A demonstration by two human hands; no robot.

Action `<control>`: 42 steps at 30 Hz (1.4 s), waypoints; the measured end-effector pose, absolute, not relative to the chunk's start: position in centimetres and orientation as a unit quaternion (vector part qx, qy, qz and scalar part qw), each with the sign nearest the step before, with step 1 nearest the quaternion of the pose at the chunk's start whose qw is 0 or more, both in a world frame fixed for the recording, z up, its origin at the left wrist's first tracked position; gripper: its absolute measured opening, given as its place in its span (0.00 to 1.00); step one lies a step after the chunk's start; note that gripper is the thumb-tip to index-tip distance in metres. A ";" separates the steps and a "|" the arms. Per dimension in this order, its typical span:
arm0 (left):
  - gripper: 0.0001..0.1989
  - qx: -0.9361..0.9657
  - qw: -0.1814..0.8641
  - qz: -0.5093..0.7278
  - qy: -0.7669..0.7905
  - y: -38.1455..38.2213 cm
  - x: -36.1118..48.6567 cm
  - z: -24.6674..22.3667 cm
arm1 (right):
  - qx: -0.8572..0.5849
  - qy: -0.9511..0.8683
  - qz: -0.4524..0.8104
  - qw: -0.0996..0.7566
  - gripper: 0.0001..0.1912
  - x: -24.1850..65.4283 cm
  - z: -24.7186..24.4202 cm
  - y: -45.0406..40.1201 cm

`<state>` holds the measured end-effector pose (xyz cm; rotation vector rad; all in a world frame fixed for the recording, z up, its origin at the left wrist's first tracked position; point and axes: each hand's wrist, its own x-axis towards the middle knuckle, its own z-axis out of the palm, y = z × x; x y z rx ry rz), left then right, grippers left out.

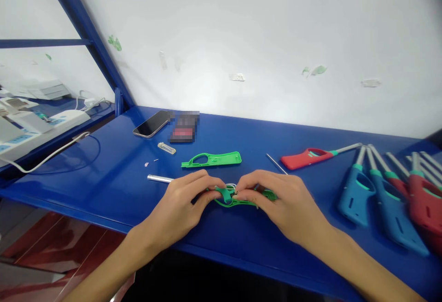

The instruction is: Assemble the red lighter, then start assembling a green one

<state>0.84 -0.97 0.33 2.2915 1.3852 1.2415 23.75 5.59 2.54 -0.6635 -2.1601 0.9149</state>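
Observation:
My left hand (188,196) pinches a teal trigger (226,196) of an opened utility lighter, thumb and forefinger closed on it. Opposite it, my right hand (285,198) is also closed in a pinch at the lighter's inner parts; what lies between its fingertips is too small to make out. Both hands are over a green half-shell (247,202), partly covered by fingers. A loop of thin white wire (230,185) shows between them. The lighter's metal tube (159,179) sticks out left, behind my left hand. Just beyond lies the other green half-shell (224,159), with its finger hole.
A red lighter (304,159) and a thin metal rod (276,163) lie to the right, beside several blue lighters (357,198) and red ones. Back left are a phone (152,124), a blurred dark packet (184,126) and a small clear plastic piece (166,148). A wall borders the table's back.

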 end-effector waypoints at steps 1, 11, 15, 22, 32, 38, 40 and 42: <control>0.10 0.774 0.094 0.419 0.466 -1.0 0.8 0.3 | -0.265 -0.823 0.370 0.339 0.07 23.7 2.6 5.6; 0.09 0.777 0.090 0.411 0.469 -1.1 1.0 0.2 | -0.312 -0.771 0.460 0.311 0.04 23.7 2.2 5.7; 0.11 0.774 0.097 0.409 0.473 -1.2 1.0 0.0 | -0.306 -0.771 0.463 0.313 0.05 23.6 2.1 5.7; 0.11 0.770 0.100 0.407 0.481 -1.2 0.7 -0.3 | -0.304 -0.782 0.437 0.325 0.07 23.0 2.1 5.5; 0.09 0.777 0.042 0.401 0.483 -1.4 1.0 -0.1 | -0.280 -0.830 0.356 0.326 0.07 23.7 2.9 5.5; 0.08 0.777 0.017 0.394 0.490 -1.5 1.1 -0.1 | -0.267 -0.860 0.298 0.316 0.08 24.4 2.9 5.8; 0.08 0.782 0.019 0.386 0.489 -1.4 1.1 0.0 | -0.259 -0.871 0.272 0.315 0.06 24.5 2.8 5.8; 0.09 0.787 0.019 0.378 0.487 -1.3 1.1 0.1 | -0.252 -0.880 0.247 0.317 0.03 24.5 2.7 5.8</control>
